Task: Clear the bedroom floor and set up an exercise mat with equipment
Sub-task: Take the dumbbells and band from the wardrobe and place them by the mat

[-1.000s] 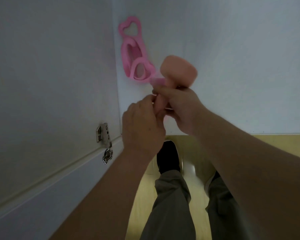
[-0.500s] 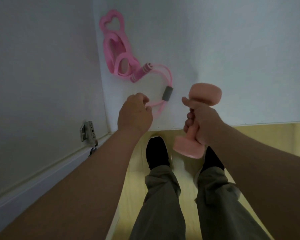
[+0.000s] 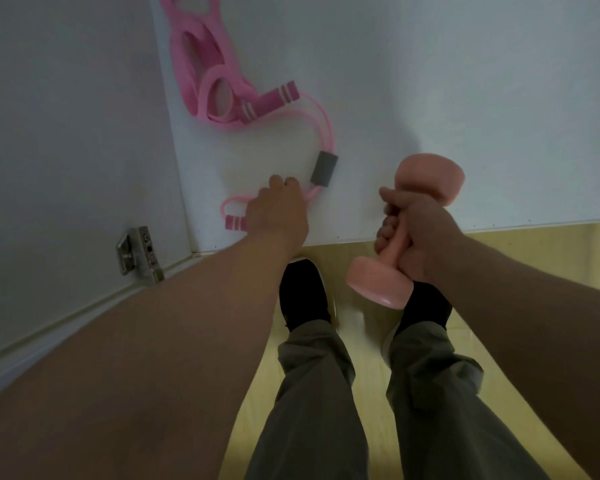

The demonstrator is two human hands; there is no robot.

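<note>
Since half a second ago the left hand (image 3: 278, 216) has reached further onto the white shelf (image 3: 465, 98), fingers curled down over the pink cord (image 3: 321, 133) at centre frame; a real grip I cannot tell. The right hand (image 3: 420, 230) clasps the dumbbell (image 3: 430, 178), centre right. The step seems to be collecting equipment; next the cord needs a firm pinch and a lift.

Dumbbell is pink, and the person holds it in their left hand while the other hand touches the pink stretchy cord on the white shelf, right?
Not quite. The head view shows the pink dumbbell held in the right hand, not the left. The left hand is the one touching the pink stretchy cord on the white shelf.
</note>
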